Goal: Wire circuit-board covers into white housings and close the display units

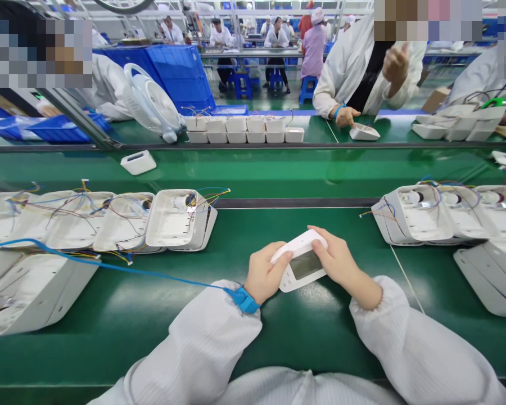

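Between my two hands, above the green bench, I hold a white plastic device housing [300,260] with a dark rectangular display window, tilted up to the right. My left hand [266,270] grips its left end, thumb on the front face. At its upper right corner my right hand [336,256] is closed round the edge, with the thumb pressing on top. The fingers behind the housing are hidden. A blue wrist strap [242,299] with a blue cord sits on my left wrist.
Open white housings with loose wires [172,219] stand in a row at left; similar wired housings [425,214] stand at right. One white housing [139,162] lies on the green strip beyond. Across it, a co-worker's hand [346,116] touches another part, near a fan [152,101].
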The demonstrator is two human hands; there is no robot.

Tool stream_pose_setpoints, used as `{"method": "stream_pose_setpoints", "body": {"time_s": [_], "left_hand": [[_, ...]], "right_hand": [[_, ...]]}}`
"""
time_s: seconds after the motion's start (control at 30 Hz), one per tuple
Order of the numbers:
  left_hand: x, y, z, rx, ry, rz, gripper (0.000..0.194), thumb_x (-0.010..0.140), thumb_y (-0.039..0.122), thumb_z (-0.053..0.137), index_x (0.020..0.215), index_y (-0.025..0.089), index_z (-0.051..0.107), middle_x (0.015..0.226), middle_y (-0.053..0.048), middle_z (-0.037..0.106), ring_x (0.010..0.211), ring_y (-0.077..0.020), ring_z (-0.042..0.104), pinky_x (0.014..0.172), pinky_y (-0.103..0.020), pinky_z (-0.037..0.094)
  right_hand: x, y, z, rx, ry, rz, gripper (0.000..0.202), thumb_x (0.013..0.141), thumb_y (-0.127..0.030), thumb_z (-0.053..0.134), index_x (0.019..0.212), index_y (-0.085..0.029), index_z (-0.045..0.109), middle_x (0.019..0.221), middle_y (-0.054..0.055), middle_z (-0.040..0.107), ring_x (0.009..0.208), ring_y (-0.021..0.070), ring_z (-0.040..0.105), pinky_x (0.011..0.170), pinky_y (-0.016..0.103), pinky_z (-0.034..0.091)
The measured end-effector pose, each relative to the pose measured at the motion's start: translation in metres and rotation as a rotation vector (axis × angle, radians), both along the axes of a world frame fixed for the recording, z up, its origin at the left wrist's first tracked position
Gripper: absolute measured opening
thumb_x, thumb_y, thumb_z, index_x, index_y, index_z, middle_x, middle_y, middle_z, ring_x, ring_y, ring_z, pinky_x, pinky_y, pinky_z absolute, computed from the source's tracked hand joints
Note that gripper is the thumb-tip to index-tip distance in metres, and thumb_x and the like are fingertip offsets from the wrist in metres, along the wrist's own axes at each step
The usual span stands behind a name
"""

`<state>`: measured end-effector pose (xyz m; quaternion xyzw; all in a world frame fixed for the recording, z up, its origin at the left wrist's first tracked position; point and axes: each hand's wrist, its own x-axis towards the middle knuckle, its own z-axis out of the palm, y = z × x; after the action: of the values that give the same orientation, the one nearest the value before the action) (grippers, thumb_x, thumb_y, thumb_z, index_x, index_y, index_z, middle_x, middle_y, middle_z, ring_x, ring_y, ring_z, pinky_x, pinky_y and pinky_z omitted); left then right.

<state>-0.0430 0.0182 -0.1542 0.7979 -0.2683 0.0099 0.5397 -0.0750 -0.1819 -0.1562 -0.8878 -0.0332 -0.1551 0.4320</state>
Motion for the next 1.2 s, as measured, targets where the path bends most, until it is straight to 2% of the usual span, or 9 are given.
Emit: {"method": "stream_pose_setpoints", "body": {"time_s": [0.17, 0.3, 0.43, 0.57, 0.67, 0.77, 0.87, 1.07, 1.2], "left_hand": [[-0.001, 0.001, 0.001, -0.018, -0.002, -0.011, 0.031, 0.093, 0.039, 0.052, 0.102, 0.013, 0.067, 0.090, -0.005, 0.068, 0.075, -0.0142, 0.061, 0.068, -0.024, 0.046], [-0.006, 0.000, 0.001, -0.041, -0.002, -0.035, 0.031, 0.093, 0.038, 0.051, 0.102, 0.013, 0.066, 0.088, -0.005, 0.068, 0.073, -0.0137, 0.060, 0.067, -0.024, 0.045], [-0.003, 0.000, 0.001, -0.039, 0.014, -0.024, 0.030, 0.093, 0.038, 0.052, 0.102, 0.014, 0.067, 0.088, -0.004, 0.068, 0.075, -0.0131, 0.060, 0.068, -0.023, 0.045], [0.003, -0.001, 0.000, -0.048, 0.024, 0.081, 0.033, 0.092, 0.041, 0.053, 0.101, 0.013, 0.068, 0.089, -0.005, 0.068, 0.075, -0.0136, 0.060, 0.067, -0.023, 0.045], [0.003, -0.001, -0.001, -0.118, 0.071, 0.124, 0.038, 0.092, 0.045, 0.051, 0.099, 0.011, 0.067, 0.084, -0.006, 0.067, 0.069, -0.0132, 0.058, 0.061, -0.022, 0.044], [-0.001, -0.002, -0.001, -0.150, 0.094, 0.086, 0.040, 0.093, 0.046, 0.050, 0.099, 0.010, 0.067, 0.080, -0.005, 0.065, 0.066, -0.0123, 0.056, 0.058, -0.021, 0.042], [-0.005, -0.001, -0.001, -0.143, 0.093, 0.060, 0.039, 0.094, 0.045, 0.048, 0.100, 0.011, 0.067, 0.080, -0.005, 0.065, 0.066, -0.0121, 0.054, 0.058, -0.022, 0.042], [-0.004, 0.001, 0.001, -0.087, -0.059, 0.096, 0.034, 0.094, 0.040, 0.050, 0.105, 0.013, 0.067, 0.094, -0.006, 0.069, 0.080, -0.0150, 0.062, 0.070, -0.023, 0.047], [-0.004, -0.001, 0.002, -0.058, -0.082, 0.107, 0.030, 0.093, 0.037, 0.051, 0.106, 0.014, 0.066, 0.094, -0.005, 0.069, 0.079, -0.0138, 0.063, 0.071, -0.023, 0.048]], "right_hand": [[0.002, -0.002, 0.004, -0.088, -0.036, 0.032, 0.054, 0.095, -0.060, 0.034, 0.107, -0.015, 0.060, 0.094, 0.009, 0.067, 0.082, 0.0222, 0.063, 0.073, 0.034, 0.046], [0.001, -0.005, 0.008, -0.134, -0.043, 0.035, 0.052, 0.095, -0.059, 0.034, 0.103, -0.015, 0.061, 0.088, 0.008, 0.067, 0.077, 0.0213, 0.062, 0.069, 0.033, 0.044], [0.002, -0.002, 0.004, -0.059, -0.010, 0.012, 0.052, 0.094, -0.058, 0.037, 0.111, -0.016, 0.062, 0.100, 0.008, 0.068, 0.087, 0.0224, 0.064, 0.076, 0.034, 0.046], [0.003, 0.001, 0.001, 0.047, 0.017, -0.035, 0.057, 0.094, -0.059, 0.039, 0.123, -0.015, 0.060, 0.116, 0.010, 0.065, 0.101, 0.0241, 0.063, 0.085, 0.035, 0.047], [0.003, -0.001, 0.005, -0.009, 0.036, -0.016, 0.055, 0.093, -0.060, 0.040, 0.111, -0.015, 0.066, 0.098, 0.009, 0.069, 0.085, 0.0228, 0.065, 0.074, 0.033, 0.048], [0.002, -0.004, 0.010, -0.101, 0.038, 0.004, 0.056, 0.092, -0.062, 0.039, 0.095, -0.015, 0.068, 0.080, 0.008, 0.067, 0.070, 0.0208, 0.062, 0.064, 0.031, 0.044], [0.003, -0.008, 0.012, -0.114, 0.042, 0.035, 0.057, 0.093, -0.063, 0.037, 0.091, -0.015, 0.069, 0.073, 0.007, 0.065, 0.064, 0.0190, 0.059, 0.061, 0.030, 0.042], [0.001, -0.006, 0.006, -0.032, -0.063, 0.039, 0.053, 0.093, -0.061, 0.044, 0.110, -0.016, 0.066, 0.095, 0.007, 0.068, 0.082, 0.0207, 0.064, 0.072, 0.031, 0.047], [-0.002, -0.002, 0.004, 0.003, -0.083, 0.041, 0.049, 0.094, -0.056, 0.046, 0.120, -0.017, 0.062, 0.112, 0.008, 0.066, 0.099, 0.0220, 0.063, 0.084, 0.032, 0.048]]}}
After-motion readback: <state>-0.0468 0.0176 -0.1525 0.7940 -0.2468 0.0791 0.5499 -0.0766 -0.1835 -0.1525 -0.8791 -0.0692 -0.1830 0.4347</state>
